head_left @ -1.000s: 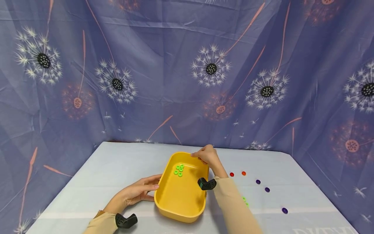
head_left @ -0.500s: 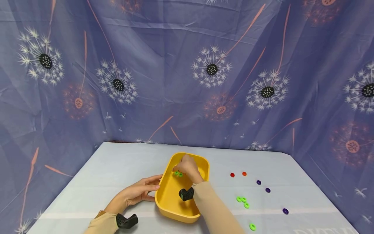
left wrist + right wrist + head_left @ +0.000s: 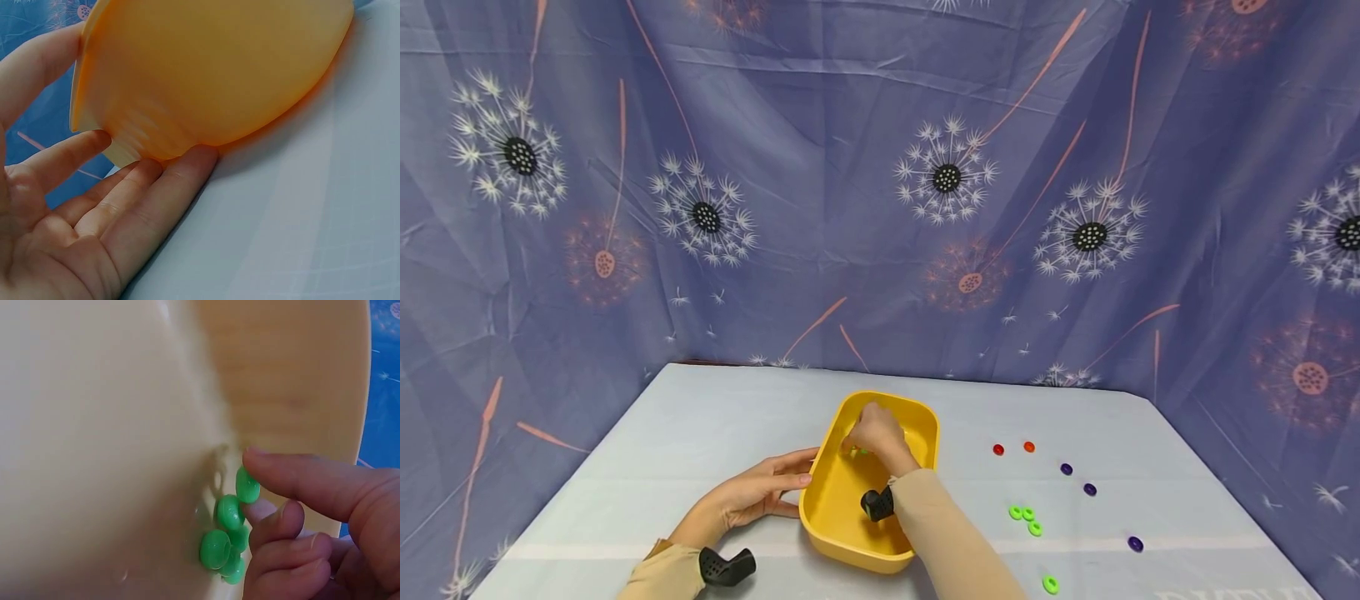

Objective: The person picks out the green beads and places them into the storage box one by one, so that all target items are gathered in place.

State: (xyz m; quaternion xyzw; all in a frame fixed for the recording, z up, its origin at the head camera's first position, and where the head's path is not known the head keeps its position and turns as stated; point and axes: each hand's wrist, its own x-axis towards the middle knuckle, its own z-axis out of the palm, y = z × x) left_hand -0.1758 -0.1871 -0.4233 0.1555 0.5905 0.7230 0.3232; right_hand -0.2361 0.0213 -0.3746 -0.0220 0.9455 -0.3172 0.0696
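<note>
A yellow plastic tub (image 3: 850,533) with rounded corners sits on the white table. My left hand (image 3: 760,490) is at its left side, fingers extended against the outer wall and thumb at the rim. In the left wrist view the fingertips (image 3: 203,153) touch the lower edge of the tub. My right hand (image 3: 880,433) is inside the tub's far half. In the right wrist view its thumb and index finger pinch a small green bead (image 3: 248,484). Several more green beads (image 3: 215,550) lie just below it in the tub, partly hidden by the curled fingers.
To the tub's right on the table lie several green beads (image 3: 1028,514), a red bead (image 3: 998,450), an orange bead (image 3: 1029,447) and three purple beads (image 3: 1090,489). A blue dandelion-print cloth (image 3: 820,208) hangs behind and beside the table.
My right hand has moved from the tub's far right rim down into the tub, over the green beads. The forearm's shift uncovers green beads on the table. My left hand stays at the tub.
</note>
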